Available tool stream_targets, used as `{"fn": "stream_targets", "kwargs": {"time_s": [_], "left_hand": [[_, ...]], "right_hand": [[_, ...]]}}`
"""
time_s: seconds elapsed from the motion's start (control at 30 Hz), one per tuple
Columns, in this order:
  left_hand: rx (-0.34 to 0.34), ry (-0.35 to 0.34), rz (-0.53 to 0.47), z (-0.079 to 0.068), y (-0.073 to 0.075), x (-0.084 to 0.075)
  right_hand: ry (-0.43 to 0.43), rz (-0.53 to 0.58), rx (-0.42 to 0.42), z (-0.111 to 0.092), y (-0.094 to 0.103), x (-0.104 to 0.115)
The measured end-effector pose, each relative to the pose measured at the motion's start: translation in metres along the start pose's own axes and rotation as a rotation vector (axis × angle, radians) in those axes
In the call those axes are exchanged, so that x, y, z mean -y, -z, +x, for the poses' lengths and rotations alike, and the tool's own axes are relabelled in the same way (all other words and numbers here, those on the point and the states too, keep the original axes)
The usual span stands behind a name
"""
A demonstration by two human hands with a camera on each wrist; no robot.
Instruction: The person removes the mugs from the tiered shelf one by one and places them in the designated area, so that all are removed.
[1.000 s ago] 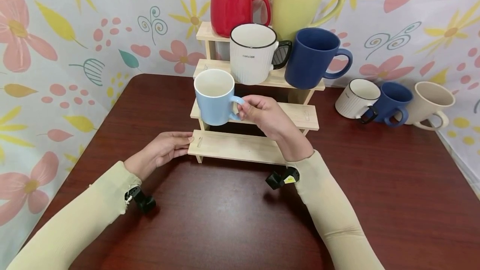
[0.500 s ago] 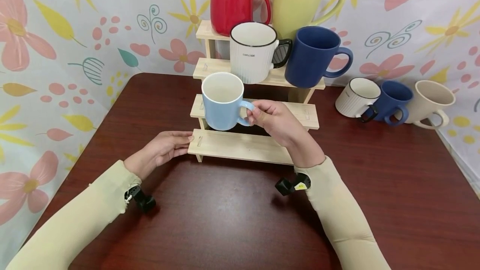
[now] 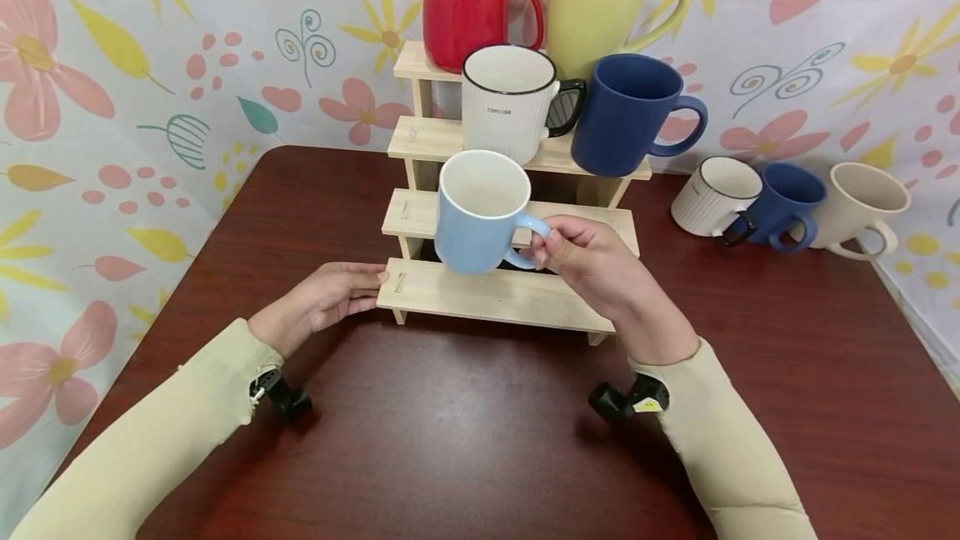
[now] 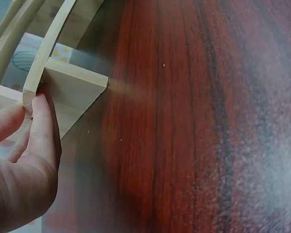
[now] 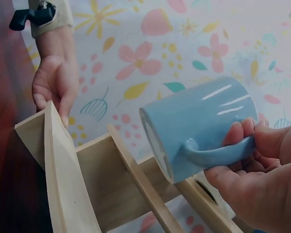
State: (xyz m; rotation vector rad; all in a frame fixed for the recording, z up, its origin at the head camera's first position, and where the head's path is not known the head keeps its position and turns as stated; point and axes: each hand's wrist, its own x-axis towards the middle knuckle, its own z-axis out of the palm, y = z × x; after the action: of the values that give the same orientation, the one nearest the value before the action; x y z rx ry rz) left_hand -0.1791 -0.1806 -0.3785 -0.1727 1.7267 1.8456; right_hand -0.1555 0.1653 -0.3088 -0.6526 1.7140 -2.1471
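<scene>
By its handle, my right hand (image 3: 603, 277) holds a light blue mug (image 3: 476, 232) upright in the air, in front of the lower tiers of a stepped wooden rack (image 3: 487, 294). The right wrist view shows the curled fingers through the handle of the blue mug (image 5: 199, 121), its base clear of the boards. My left hand (image 3: 322, 302) pinches the left end of the rack's lowest board. In the left wrist view, the thumb and fingers of that hand (image 4: 29, 165) sit on either side of the board end (image 4: 36, 77).
A red mug (image 3: 465, 19) and a yellow mug (image 3: 592, 7) stand on the top tier. Below them are a white mug (image 3: 502, 119) and a dark blue mug (image 3: 622, 119). Three more mugs, white (image 3: 708, 202), blue (image 3: 783, 198) and beige (image 3: 855, 198), are at the table's back right.
The light blue mug has moved right and slightly down and nearer with my right hand. My left hand has kept its place on the rack.
</scene>
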Motion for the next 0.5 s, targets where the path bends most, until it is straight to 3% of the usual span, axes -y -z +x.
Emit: {"fn": "stream_targets", "kwargs": {"time_s": [0.2, 0.5], "left_hand": [[0.007, 0.004, 0.003, -0.001, 0.0, -0.001], [0.001, -0.001, -0.014, -0.001, -0.001, -0.001]], "right_hand": [[0.025, -0.006, -0.006, -0.015, 0.013, 0.005], [0.073, -0.002, -0.08, -0.051, 0.034, 0.004]]}}
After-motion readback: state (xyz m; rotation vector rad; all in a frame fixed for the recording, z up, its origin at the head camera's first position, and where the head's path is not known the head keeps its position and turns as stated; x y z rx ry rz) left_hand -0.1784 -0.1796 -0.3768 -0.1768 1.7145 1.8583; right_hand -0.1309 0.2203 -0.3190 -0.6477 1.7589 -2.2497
